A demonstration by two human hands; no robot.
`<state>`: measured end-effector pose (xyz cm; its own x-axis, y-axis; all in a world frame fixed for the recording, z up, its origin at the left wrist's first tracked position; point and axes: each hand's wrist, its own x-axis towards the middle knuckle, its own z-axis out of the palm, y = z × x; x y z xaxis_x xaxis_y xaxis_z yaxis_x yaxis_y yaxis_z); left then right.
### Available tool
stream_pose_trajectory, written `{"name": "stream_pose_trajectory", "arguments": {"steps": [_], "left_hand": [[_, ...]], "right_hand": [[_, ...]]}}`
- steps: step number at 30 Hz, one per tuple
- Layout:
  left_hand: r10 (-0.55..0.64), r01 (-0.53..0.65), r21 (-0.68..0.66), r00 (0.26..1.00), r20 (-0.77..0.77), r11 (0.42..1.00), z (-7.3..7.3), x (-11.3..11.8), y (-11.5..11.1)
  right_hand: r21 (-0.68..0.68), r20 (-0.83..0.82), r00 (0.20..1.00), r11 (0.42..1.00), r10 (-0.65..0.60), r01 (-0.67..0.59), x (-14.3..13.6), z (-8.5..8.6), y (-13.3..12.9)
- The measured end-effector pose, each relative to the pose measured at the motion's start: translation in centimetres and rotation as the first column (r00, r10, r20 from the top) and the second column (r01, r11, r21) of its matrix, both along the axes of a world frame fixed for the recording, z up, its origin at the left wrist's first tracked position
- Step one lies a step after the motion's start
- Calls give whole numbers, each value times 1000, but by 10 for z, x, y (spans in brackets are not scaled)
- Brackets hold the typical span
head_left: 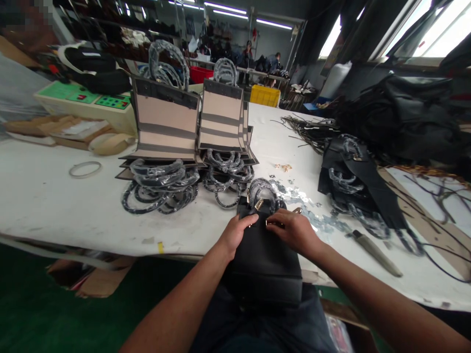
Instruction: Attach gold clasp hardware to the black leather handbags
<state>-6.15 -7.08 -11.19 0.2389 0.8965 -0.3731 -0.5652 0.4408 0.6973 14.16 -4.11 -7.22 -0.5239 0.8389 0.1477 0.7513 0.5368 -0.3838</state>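
A black handbag piece [268, 260] lies over the table's front edge and my lap. Its plastic-wrapped round handle [262, 188] points away from me, and a gold-coloured metal fitting [259, 204] shows near its top. My left hand [234, 235] grips the left side of the black handbag, thumb on top beside the fitting. The fingers of my right hand [294, 229] are closed over the bag's upper right. Small gold-coloured bits peek out at the fingertips and beyond the knuckles; I cannot make out what they belong to.
Stacked bag panels [167, 115] with wrapped handles stand ahead on the left. Loose silvery metal plates [294, 193] and gold pieces [284, 167] lie beyond my right hand. A sheathed knife-like tool [377, 252] and black bag parts [362, 181] are at the right.
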Motion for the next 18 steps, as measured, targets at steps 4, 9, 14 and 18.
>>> {"name": "stream_pose_trajectory", "arguments": {"steps": [4,9,14,18], "left_hand": [[15,-15,-2,1000,0,1000,-2,1,1],[24,-24,10,1000,-2,1000,-3,1,2],[27,-27,6,999,27,1000,1,-1,1],[26,-26,-5,1000,2,1000,0,-3,2]], "right_hand": [[35,46,996,997,71,-73,-1,-2,0],[110,201,974,985,107,-131,-4,0,-3],[63,71,996,996,58,-62,-4,0,-3],[13,-69,997,1000,-26,27,-7,-2,-4]]}}
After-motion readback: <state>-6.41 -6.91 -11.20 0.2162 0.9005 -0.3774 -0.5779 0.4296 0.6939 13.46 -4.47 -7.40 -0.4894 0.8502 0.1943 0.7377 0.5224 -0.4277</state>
